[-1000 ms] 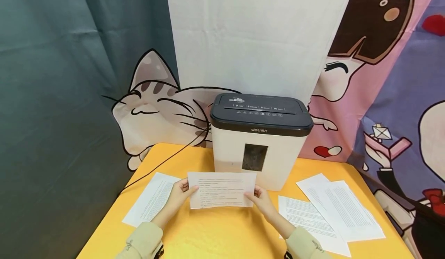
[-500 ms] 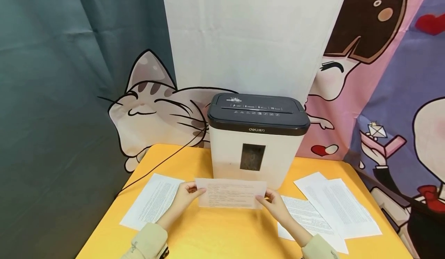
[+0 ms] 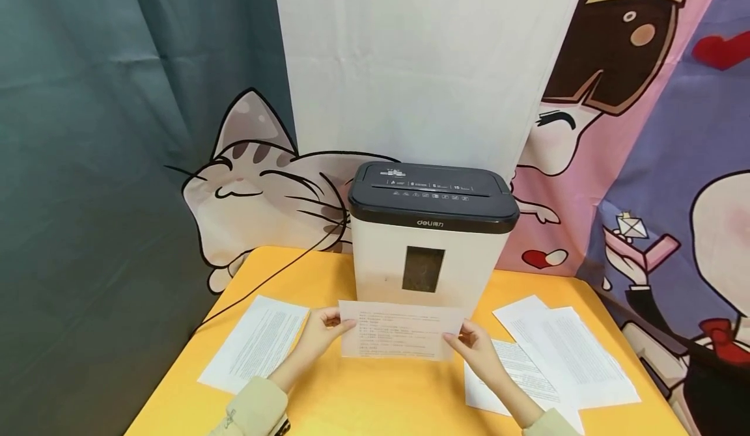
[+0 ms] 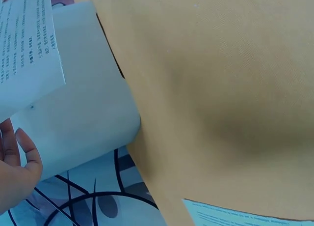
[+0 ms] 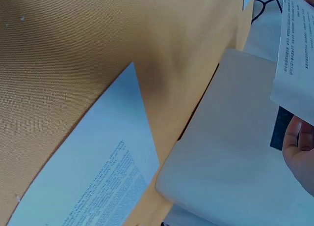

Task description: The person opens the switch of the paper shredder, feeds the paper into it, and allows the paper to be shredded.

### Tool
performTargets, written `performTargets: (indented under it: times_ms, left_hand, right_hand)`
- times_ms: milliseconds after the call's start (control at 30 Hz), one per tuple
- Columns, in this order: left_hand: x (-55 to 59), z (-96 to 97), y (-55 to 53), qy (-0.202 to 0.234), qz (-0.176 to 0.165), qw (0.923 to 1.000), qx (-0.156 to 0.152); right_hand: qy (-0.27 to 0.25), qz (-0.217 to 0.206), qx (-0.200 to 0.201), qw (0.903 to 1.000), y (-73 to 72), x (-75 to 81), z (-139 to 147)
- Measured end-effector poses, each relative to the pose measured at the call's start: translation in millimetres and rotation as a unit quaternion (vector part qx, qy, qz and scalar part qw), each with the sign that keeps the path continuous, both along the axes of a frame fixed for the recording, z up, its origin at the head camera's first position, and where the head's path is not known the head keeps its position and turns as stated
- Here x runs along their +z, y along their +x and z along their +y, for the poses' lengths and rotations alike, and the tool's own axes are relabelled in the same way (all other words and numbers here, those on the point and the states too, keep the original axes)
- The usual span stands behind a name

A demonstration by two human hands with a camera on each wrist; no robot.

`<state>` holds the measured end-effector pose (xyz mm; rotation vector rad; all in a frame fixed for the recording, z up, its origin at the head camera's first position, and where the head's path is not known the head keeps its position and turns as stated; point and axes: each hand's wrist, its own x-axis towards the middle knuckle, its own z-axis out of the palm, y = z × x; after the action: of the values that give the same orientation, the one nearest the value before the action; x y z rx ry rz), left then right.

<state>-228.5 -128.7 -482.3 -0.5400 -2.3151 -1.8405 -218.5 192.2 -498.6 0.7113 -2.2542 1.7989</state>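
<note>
A printed sheet of paper is held up above the table, in front of the paper shredder. My left hand pinches its left edge, thumb on the near face. At the right edge, my right hand pinches it the same way. The shredder has a white body and a dark lid with a narrow slot across the top. In the left wrist view the left hand shows below the sheet's corner. The right hand appears at that view's edge, beside the shredder's white side.
One printed sheet lies on the yellow table at the left. Several more sheets overlap at the right. A black cord runs from behind the shredder across the table's left side. A patterned curtain hangs behind.
Both hands have carried the sheet slightly to the right and a little lower in the head view. Their pinch on its two edges stays. The head view has shifted slightly.
</note>
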Motion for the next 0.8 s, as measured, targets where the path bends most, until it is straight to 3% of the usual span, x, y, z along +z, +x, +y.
performTargets:
  times_ms: [133, 333, 467, 600, 800]
  left_hand:
    - [4.7, 3.1, 2.3, -0.002, -0.004, 1.0000, 0.005]
    - [17.0, 3.8, 2.7, -0.042, -0.006, 0.9986, 0.032]
    - [29.5, -0.5, 1.4, -0.080, 0.024, 0.9954, 0.047]
    - [43.5, -2.4, 0.8, -0.090, 0.030, 0.9948, 0.038]
    - [58.2, -3.1, -1.8, -0.087, 0.017, 0.9960, 0.012]
  right_hand:
    - [0.000, 0.008, 0.015, 0.9999, -1.4, 3.0, 1.6]
    - [0.033, 0.017, -0.045, 0.9983, -3.3, 19.8, 2.1]
    - [0.066, 0.041, -0.078, 0.9939, -3.9, 31.5, 1.2]
    - [0.096, 0.061, -0.101, 0.9884, -3.2, 41.8, 1.0]
    - [0.114, 0.045, -0.113, 0.9860, 3.2, 63.6, 2.6]
